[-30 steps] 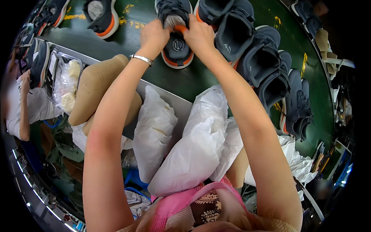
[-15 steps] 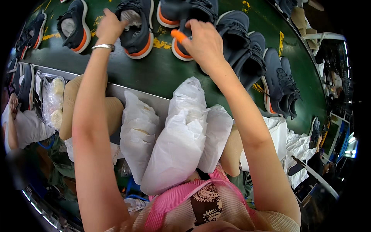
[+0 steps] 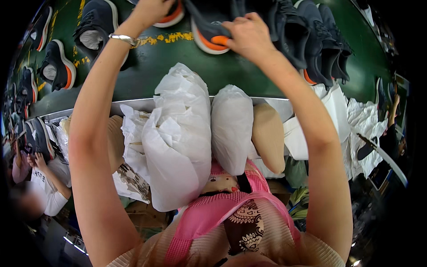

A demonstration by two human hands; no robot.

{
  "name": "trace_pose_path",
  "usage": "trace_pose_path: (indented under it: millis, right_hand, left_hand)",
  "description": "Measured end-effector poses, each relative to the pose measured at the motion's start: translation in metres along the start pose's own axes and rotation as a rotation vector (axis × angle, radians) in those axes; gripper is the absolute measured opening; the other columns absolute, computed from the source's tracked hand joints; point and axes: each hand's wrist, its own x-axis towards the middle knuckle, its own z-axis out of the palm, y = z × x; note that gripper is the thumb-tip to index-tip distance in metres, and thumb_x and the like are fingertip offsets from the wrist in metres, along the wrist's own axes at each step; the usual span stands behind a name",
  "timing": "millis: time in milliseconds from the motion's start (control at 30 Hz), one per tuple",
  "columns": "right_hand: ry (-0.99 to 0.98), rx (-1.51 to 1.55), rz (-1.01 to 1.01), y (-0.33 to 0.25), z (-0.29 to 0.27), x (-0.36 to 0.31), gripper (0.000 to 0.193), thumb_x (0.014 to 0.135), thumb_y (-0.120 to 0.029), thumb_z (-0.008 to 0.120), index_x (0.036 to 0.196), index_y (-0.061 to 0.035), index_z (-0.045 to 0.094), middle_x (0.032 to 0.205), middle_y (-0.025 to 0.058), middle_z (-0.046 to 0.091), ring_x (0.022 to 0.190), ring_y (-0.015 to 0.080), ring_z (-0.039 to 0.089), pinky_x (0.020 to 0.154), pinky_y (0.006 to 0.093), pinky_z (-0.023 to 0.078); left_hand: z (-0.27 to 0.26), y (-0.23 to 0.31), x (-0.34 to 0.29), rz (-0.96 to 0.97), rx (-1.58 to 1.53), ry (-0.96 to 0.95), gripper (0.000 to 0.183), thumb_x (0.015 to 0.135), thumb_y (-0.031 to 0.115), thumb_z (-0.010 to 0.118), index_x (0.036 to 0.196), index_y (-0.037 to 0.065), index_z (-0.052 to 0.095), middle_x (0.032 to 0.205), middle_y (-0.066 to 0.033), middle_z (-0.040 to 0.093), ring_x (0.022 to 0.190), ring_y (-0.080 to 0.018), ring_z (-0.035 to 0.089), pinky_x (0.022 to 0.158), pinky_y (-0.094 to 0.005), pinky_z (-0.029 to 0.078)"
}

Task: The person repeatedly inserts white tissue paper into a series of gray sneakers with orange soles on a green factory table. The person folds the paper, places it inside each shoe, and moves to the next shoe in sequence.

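My right hand [image 3: 252, 38] has its fingers curled on the heel end of a dark grey sneaker [image 3: 205, 33] with an orange and white sole. An orange finger cover [image 3: 220, 40] is on its thumb. My left hand [image 3: 153, 10], with a silver bracelet at the wrist, reaches to the top edge beside another sneaker [image 3: 171, 18] with an orange heel. Its fingertips are cut off there, so its grip is hidden. Left of that forearm stands a sneaker stuffed with white paper [image 3: 91, 39].
More sneakers [image 3: 58, 66] stand on the green table [image 3: 147, 66] with yellow marks, several bunched at the right [image 3: 322, 40]. Between my arms stand white paper-wrapped bundles [image 3: 178, 138] and a beige form [image 3: 267, 138]. Crumpled white paper [image 3: 364, 129] lies at right; a person [image 3: 53, 187] sits at far left.
The view has shifted, with the stuffed sneakers and wrapped bundles now farther left. My left hand has left the stuffed sneaker and moved up and right. My right hand has closed on a sneaker's heel.
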Motion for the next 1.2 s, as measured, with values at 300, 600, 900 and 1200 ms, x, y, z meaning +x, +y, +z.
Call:
trace_pose_path:
  millis: [300,600,900,1200]
  right_hand:
    - [0.031,0.004,0.28,0.109,-0.012,-0.09,0.04,0.078,-0.023,0.068,0.116,-0.0154,0.06,0.106,0.0049,0.063,0.093,0.0284,0.059,0.084,0.0369,0.049]
    - [-0.066,0.604,0.349,-0.019,-0.064,-0.173,0.041,0.082,-0.02,0.066,0.12,-0.0075,0.057,0.121,0.0127,0.059,0.103,0.0301,0.06,0.089,0.0364,0.048]
    - [-0.307,0.656,0.576,-0.074,-0.084,-0.174,0.045,0.081,-0.037,0.063,0.112,-0.0044,0.059,0.106,0.016,0.059,0.1,0.0324,0.058,0.083,0.0409,0.049]
    - [0.043,0.68,0.704,-0.085,-0.032,-0.189,0.044,0.073,-0.034,0.072,0.103,-0.0057,0.059,0.097,0.0134,0.062,0.092,0.0312,0.061,0.077,0.0392,0.048]
  left_hand:
    - [0.03,0.179,-0.019,0.093,-0.236,-0.448,0.039,0.087,0.029,0.058,0.111,-0.001,0.057,0.104,-0.0174,0.061,0.098,-0.0312,0.058,0.087,-0.0356,0.046]
    - [-0.048,0.163,-0.074,-0.24,-0.529,-0.674,0.038,0.093,0.02,0.052,0.128,0.006,0.054,0.12,-0.0081,0.06,0.103,-0.0154,0.058,0.089,-0.0282,0.045]
    - [0.018,0.234,-0.055,-0.192,-0.418,-1.325,0.041,0.091,0.017,0.051,0.129,0.001,0.051,0.121,-0.011,0.058,0.104,-0.0157,0.057,0.088,-0.0288,0.049]
    - [0.03,0.218,-0.053,-0.441,-0.732,-1.323,0.046,0.094,0.031,0.051,0.128,0.0,0.052,0.124,-0.0105,0.056,0.105,-0.0166,0.056,0.091,-0.0298,0.049]
